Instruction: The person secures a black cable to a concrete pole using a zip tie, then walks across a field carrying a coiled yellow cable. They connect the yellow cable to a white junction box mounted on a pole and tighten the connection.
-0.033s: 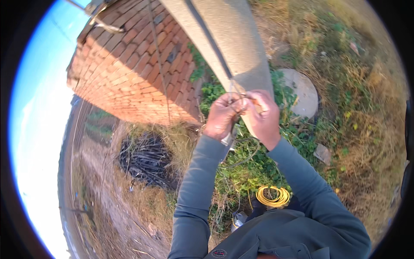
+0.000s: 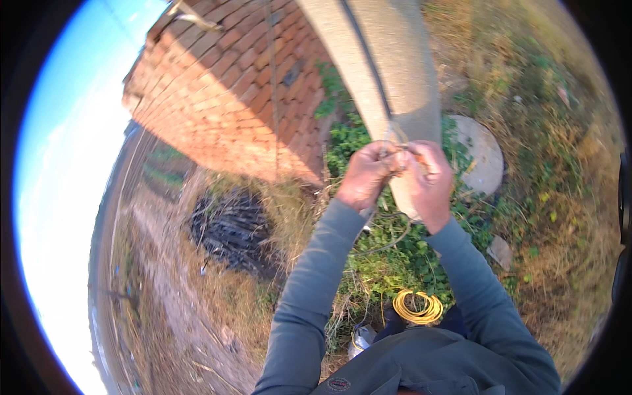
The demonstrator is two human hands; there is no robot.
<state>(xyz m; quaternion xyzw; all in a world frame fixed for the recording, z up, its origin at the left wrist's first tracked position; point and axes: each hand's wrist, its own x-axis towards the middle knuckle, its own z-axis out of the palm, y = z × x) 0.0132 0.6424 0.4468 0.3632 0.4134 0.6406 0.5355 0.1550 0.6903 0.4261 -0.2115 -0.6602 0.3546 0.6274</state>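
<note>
Fingers [image 2: 395,158] of both hands pinch wire [image 2: 397,133] — against pole [image 2: 401,72].

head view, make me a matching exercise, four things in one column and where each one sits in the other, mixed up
Things:
1. yellow wire coil
2. brick wall
3. round concrete slab
4. black heap

Places:
A. in the dry grass at the foot of the wall, left of the left forearm
B. upper left, beside the concrete pole
C. on the ground between the two forearms, low in the picture
D. right of the pole, just beyond the right hand

Pairs: 1-C, 2-B, 3-D, 4-A
</note>
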